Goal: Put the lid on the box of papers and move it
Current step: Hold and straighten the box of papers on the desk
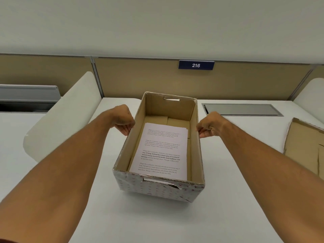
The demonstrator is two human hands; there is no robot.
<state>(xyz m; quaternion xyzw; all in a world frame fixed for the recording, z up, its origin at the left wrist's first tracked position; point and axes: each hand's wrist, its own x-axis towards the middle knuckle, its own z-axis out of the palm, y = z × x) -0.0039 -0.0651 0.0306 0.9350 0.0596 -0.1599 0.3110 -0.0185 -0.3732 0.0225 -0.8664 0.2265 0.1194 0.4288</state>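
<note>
An open cardboard box (156,187) with a white patterned outside stands in the middle of the white desk. A stack of printed papers (162,149) lies flat on its bottom. My left hand (122,119) pinches the top of the box's left wall. My right hand (211,126) pinches the top of the right wall. The lid (305,146) lies upside down at the right edge of the view, brown inside facing up, partly cut off by the frame.
A white curved divider (63,116) stands to the left and another (310,92) at far right. A grey cable hatch (242,109) is set into the desk behind the box. A tan partition with sign 216 (196,65) backs the desk.
</note>
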